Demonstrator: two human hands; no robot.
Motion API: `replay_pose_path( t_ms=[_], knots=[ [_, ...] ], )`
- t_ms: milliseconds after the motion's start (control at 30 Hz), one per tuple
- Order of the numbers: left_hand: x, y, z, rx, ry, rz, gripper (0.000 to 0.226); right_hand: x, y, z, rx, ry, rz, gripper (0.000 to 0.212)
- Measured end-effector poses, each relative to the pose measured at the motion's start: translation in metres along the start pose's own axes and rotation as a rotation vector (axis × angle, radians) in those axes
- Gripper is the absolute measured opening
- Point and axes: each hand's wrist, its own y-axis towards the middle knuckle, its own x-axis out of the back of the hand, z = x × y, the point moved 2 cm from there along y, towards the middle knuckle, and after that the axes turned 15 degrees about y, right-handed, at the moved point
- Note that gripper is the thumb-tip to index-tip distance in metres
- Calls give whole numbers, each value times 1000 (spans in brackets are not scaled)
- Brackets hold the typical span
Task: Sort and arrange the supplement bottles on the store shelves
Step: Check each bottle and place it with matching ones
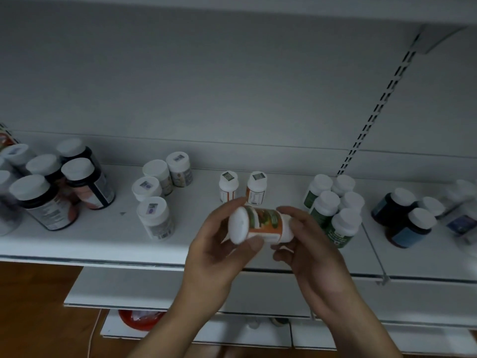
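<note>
Four grey-labelled bottles (154, 220) left of centre — three orange-labelled bottles (228, 189) (one held, near) — five green-labelled bottles (343, 228) right; four dark bottles (49, 208) far left, more there blurred.

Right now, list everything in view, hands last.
White store shelf: one, white, across the view.
Dark jars with white caps: at least four, black, far left; more blurred.
Grey-labelled white bottles: four, white, left of centre.
Orange-labelled white bottles: two, white, upright, centre.
Green-labelled white bottles: five, white, right of centre.
Blue-labelled dark jars: at least two, dark, far right.
Red round object: one, red, under the lower shelf.
Orange-and-green-labelled white plastic bottle: one, white, held sideways.
Left hand: one, grips its left end.
Right hand: one, grips its right end.
</note>
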Motion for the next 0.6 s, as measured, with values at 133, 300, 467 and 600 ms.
replay_pose_path(
  t_ms=[133, 300, 467, 600],
  knots=[
    [0, 0, 3, 204, 29, -24, 42, -3, -1, 4, 131, -230, 45, 25],
    [9, 4, 2, 99, 75, 142, 56, -3, 1, 5, 117, -248, -66, 19],
    [9, 10, -2, 170, 56, 72, 34, -3, 0, 8, 178, -361, -13, 20],
    [8, 10, -1, 211, 72, 103, 37, -2, 1, 9, 205, -354, -47, 18]
  ],
)
